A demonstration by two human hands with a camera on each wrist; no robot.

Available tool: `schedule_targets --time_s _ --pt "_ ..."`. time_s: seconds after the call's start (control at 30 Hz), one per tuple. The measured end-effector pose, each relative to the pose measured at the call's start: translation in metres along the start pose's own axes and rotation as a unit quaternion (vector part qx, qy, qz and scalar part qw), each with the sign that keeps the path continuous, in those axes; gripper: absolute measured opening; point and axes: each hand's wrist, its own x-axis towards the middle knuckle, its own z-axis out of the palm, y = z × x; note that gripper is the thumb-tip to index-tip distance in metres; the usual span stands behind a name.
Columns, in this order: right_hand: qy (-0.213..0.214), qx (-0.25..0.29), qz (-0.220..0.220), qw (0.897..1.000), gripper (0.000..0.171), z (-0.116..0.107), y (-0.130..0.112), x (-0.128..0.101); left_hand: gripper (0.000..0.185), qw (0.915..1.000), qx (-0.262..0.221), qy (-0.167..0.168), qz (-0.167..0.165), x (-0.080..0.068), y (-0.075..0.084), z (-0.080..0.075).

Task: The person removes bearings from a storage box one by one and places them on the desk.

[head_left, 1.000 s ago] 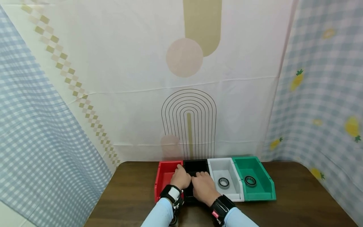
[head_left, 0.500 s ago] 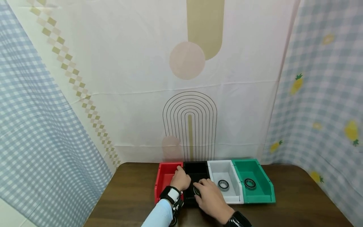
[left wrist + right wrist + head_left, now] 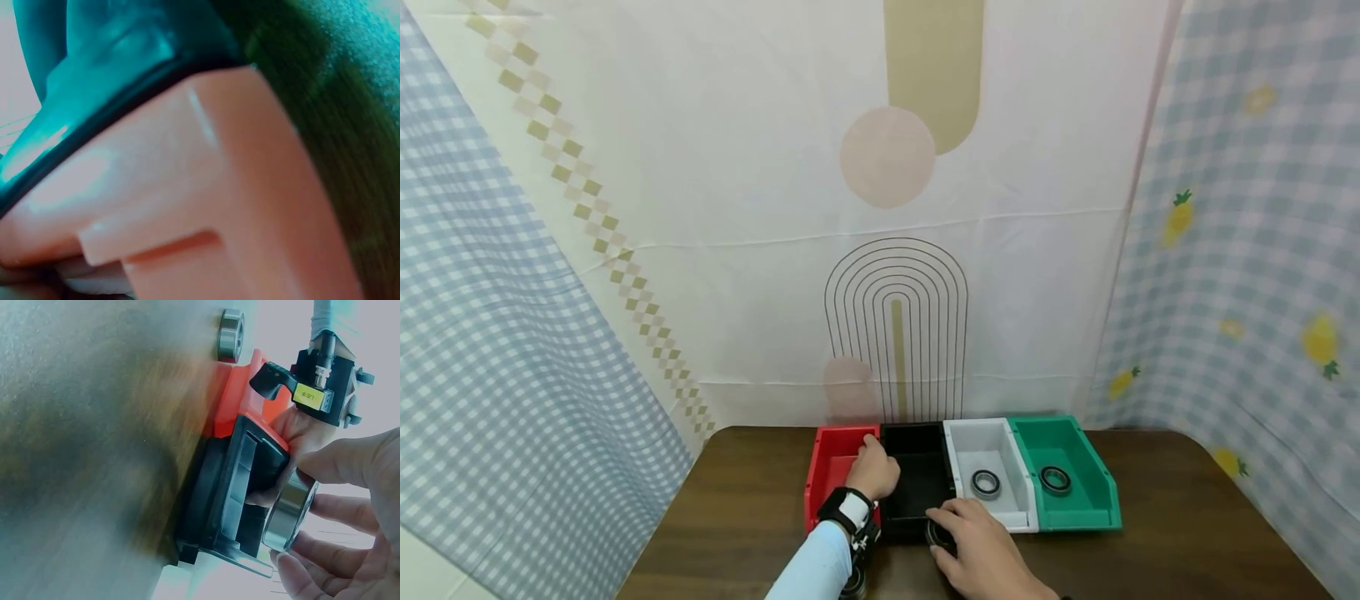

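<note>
Steel through and through, by the look of it, so the bearing [image 3: 289, 510] should feel heavy for its size, stiff, and a bit slick on its polished rim; I'd judge the safest hold is across the outer ring, thumb on one side and fingertips on the other, which is how the right hand [image 3: 981, 557] has it, fingers curled round it at the near lip of the black bin [image 3: 916, 483]. It is a thick metal ring with a bright outer band and a darker face. The left hand [image 3: 872, 472] grips the wall between the red bin [image 3: 828, 475] and the black one, fingers hooked over the edge. A like bearing lies in the white bin [image 3: 992, 454] and another in the green bin [image 3: 1075, 475], all on the brown table [image 3: 737, 517].
</note>
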Motion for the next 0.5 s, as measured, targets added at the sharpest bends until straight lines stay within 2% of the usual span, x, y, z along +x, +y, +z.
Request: schedule_targets --time_s 0.17,0.27,0.37,0.5 --pt "-0.022 0.009 0.009 1.000 0.038 0.003 0.001 -0.001 0.066 1.0000 0.002 0.001 -0.007 -0.007 0.005 -0.004" --pt "-0.035 0.014 0.012 0.999 0.038 0.006 0.002 -0.002 0.064 0.9999 0.016 0.004 -0.001 -0.002 -0.003 0.001" --pt "-0.043 0.019 0.009 0.999 0.039 0.008 0.003 -0.003 0.067 0.9998 0.020 0.005 0.005 0.011 -0.016 0.010" --pt "-0.049 0.025 0.008 0.998 0.040 0.009 0.004 -0.004 0.071 1.0000 0.003 -0.001 0.001 0.016 -0.017 0.010"
